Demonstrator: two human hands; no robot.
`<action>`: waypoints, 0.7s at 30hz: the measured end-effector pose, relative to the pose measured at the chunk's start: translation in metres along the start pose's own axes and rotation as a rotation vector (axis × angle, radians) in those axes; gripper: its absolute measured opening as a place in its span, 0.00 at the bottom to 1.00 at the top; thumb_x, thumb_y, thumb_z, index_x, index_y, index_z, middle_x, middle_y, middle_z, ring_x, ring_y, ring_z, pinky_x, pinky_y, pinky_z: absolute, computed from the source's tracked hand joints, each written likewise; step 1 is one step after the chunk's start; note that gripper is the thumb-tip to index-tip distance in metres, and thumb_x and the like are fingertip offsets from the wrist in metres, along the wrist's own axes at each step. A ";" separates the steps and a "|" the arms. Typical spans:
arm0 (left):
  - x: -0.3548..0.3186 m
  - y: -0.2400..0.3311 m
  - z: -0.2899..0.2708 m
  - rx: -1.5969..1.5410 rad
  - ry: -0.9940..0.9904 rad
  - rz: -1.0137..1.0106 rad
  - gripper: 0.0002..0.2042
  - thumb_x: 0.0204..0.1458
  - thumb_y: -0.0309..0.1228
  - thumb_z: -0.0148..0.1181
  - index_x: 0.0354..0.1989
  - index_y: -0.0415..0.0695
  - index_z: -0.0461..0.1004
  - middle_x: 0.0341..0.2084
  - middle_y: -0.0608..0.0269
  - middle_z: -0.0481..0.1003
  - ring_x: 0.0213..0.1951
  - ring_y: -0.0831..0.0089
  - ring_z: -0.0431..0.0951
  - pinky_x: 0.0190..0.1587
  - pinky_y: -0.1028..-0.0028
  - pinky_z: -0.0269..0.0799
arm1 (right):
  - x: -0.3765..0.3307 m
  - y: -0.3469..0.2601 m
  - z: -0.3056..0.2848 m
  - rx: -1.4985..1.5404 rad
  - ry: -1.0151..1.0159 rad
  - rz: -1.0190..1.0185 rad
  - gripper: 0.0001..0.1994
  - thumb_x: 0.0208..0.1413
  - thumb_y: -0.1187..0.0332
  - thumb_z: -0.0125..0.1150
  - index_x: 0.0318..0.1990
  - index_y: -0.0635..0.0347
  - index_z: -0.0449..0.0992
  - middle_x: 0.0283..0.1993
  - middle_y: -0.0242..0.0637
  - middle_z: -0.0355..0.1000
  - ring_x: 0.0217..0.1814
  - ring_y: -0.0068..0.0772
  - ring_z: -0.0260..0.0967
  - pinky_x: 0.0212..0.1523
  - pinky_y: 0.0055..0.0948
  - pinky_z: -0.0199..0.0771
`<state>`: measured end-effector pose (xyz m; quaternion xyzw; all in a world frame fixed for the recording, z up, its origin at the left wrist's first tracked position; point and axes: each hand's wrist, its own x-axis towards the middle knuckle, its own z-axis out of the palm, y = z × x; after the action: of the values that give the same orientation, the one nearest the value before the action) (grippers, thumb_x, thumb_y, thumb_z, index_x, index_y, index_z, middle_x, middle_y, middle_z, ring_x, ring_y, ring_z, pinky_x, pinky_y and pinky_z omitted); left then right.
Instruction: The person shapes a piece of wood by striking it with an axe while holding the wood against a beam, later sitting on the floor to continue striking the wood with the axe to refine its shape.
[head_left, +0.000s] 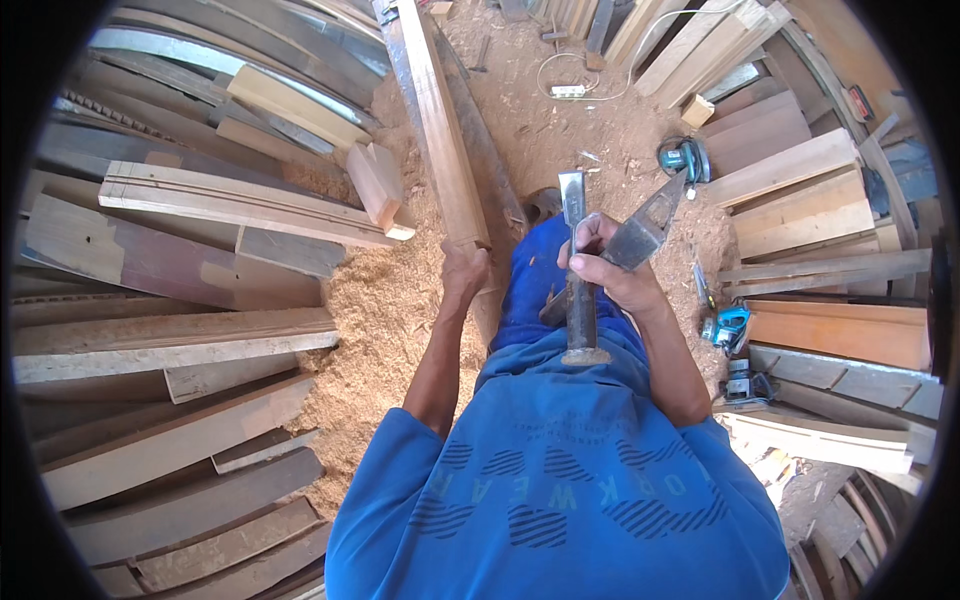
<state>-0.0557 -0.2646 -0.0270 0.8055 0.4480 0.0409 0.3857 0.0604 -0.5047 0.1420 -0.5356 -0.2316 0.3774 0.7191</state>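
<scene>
Above the sawdust-strewn floor, the left hand clasps a long pale timber beam; the right hand grips a steel chisel and a flat blade.

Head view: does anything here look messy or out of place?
Sawdust is heaped thickly over the ground beside the long plank that the left hand grips. Power tools lie on the ground among the boards.

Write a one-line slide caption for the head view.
Left hand steadies a long plank while the right hand grips a chisel over sawdust.
</scene>
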 end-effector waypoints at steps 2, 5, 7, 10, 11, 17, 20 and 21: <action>0.005 -0.008 0.013 -0.013 0.003 -0.006 0.33 0.50 0.39 0.62 0.59 0.32 0.55 0.45 0.28 0.75 0.49 0.36 0.77 0.54 0.51 0.73 | -0.006 0.001 0.004 -0.024 -0.011 -0.041 0.14 0.54 0.65 0.66 0.40 0.51 0.65 0.40 0.38 0.73 0.37 0.19 0.65 0.40 0.24 0.67; 0.004 -0.001 0.023 -0.225 -0.022 0.143 0.31 0.55 0.37 0.60 0.61 0.32 0.55 0.48 0.32 0.74 0.50 0.44 0.78 0.53 0.56 0.74 | -0.024 -0.001 0.006 -0.037 0.015 -0.077 0.14 0.54 0.66 0.66 0.41 0.51 0.65 0.40 0.38 0.73 0.38 0.20 0.65 0.40 0.24 0.68; -0.007 0.000 0.015 -0.631 -0.233 0.124 0.27 0.61 0.35 0.57 0.63 0.32 0.56 0.51 0.39 0.74 0.52 0.56 0.78 0.52 0.64 0.75 | -0.036 -0.003 0.003 -0.040 0.048 -0.104 0.14 0.54 0.68 0.66 0.41 0.52 0.65 0.40 0.37 0.73 0.39 0.20 0.66 0.41 0.25 0.68; 0.000 -0.074 0.000 -0.650 -0.235 0.176 0.24 0.61 0.30 0.57 0.62 0.33 0.59 0.50 0.49 0.76 0.51 0.66 0.78 0.53 0.67 0.75 | -0.045 -0.007 0.015 -0.012 0.077 -0.162 0.13 0.55 0.68 0.65 0.40 0.52 0.65 0.39 0.36 0.73 0.40 0.23 0.68 0.42 0.27 0.69; -0.014 -0.059 -0.001 -0.658 -0.247 0.189 0.24 0.61 0.30 0.57 0.62 0.33 0.59 0.50 0.49 0.76 0.51 0.66 0.78 0.53 0.67 0.75 | -0.050 -0.012 0.006 -0.026 0.088 -0.171 0.13 0.55 0.68 0.65 0.40 0.52 0.65 0.39 0.36 0.73 0.40 0.23 0.68 0.42 0.27 0.69; -0.084 0.052 -0.086 -0.452 0.375 0.667 0.24 0.60 0.28 0.61 0.63 0.36 0.63 0.49 0.55 0.73 0.54 0.66 0.74 0.59 0.68 0.68 | -0.059 -0.066 -0.008 0.102 0.320 -0.470 0.10 0.53 0.74 0.67 0.38 0.59 0.70 0.36 0.32 0.72 0.39 0.32 0.78 0.39 0.31 0.78; -0.129 0.129 -0.131 -0.302 0.517 0.866 0.26 0.58 0.28 0.63 0.63 0.36 0.63 0.54 0.53 0.70 0.56 0.65 0.71 0.61 0.66 0.66 | -0.067 -0.089 -0.006 0.044 0.346 -0.511 0.10 0.53 0.75 0.67 0.39 0.59 0.71 0.34 0.31 0.71 0.39 0.31 0.78 0.39 0.31 0.78; -0.139 0.148 -0.137 -0.270 0.502 0.974 0.28 0.56 0.27 0.64 0.64 0.37 0.62 0.55 0.50 0.70 0.57 0.62 0.71 0.62 0.65 0.65 | -0.071 -0.094 -0.005 0.025 0.356 -0.529 0.09 0.52 0.75 0.67 0.38 0.60 0.72 0.33 0.31 0.72 0.38 0.30 0.78 0.39 0.30 0.77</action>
<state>-0.0926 -0.3340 0.2049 0.8284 0.0933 0.4616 0.3033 0.0488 -0.5767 0.2345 -0.5056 -0.2287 0.0806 0.8280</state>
